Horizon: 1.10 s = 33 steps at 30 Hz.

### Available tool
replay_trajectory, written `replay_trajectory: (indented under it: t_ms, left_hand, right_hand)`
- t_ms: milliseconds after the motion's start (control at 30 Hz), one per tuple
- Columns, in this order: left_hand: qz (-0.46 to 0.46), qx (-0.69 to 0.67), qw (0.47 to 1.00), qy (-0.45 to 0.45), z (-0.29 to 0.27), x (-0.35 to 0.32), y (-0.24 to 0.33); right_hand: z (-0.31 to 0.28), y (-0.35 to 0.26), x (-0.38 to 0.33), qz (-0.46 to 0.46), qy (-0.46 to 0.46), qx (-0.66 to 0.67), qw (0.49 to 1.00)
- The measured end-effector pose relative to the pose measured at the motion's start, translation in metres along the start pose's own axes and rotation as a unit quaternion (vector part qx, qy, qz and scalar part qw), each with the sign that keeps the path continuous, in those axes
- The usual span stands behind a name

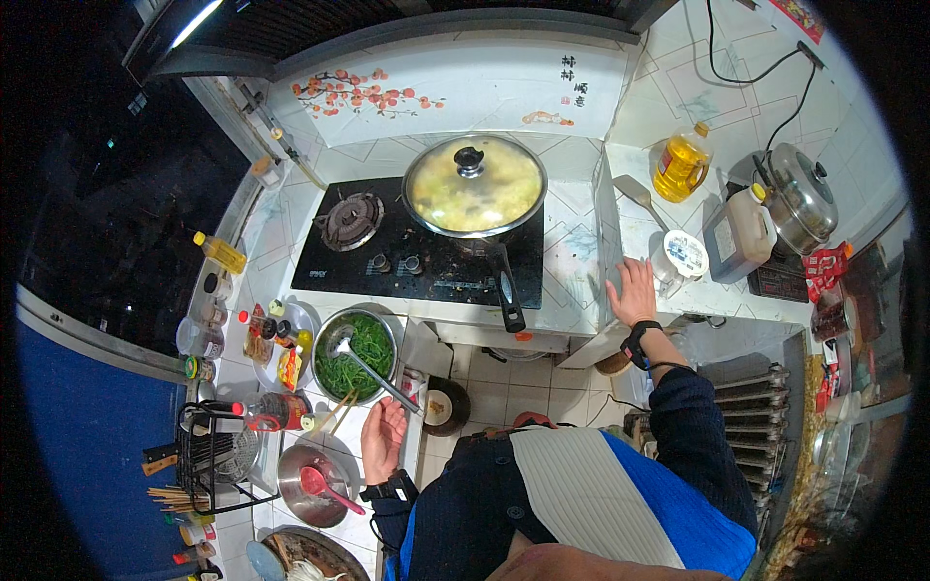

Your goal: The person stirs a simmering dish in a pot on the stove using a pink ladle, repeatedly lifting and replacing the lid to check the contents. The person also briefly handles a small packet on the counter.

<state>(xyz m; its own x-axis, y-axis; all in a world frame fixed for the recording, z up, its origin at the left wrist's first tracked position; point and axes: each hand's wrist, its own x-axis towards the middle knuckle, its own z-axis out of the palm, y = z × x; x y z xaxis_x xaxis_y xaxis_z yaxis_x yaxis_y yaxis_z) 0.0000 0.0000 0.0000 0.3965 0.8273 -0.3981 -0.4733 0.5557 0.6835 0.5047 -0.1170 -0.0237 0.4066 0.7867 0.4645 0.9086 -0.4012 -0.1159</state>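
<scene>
My left hand [383, 438] lies palm-up, fingers apart, at the counter edge lower left, beside the ladle [373, 373] in the greens bowl [360, 351]. My right hand [635, 290], fingers spread, presses the tiled ledge [620, 232] at centre right, with a white jar [678, 259] just beside it and open floor [542, 382] between.

A strip lamp [194, 21] overhead at the upper left lights the kitchen evenly and brightly. Glare sits on the glass lid [475, 184]. The window side at the left is dark. The fisheye bends the counter edges, and the black rim blurs.
</scene>
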Motion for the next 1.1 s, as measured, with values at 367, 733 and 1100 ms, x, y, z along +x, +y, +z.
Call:
replay_trajectory:
  t_ms: [367,733,1100]
  left_hand:
    - [-0.002,-0.004,1.0,-0.016,0.0034,-0.0024,-0.0014]
    - [0.0,-0.006,1.0,-0.004,0.0021,-0.0029,-0.0029]
    - [-0.002,-0.007,1.0,0.011,0.0012,-0.0088,-0.0032]
  right_hand:
    - [-0.0036,-0.0015,0.0007,0.007,-0.001,-0.001,1.0]
    - [-0.0035,-0.0011,0.0007,0.0,0.001,0.007,1.0]
    - [-0.0068,-0.0033,0.0012,0.01,-0.023,0.0,1.0]
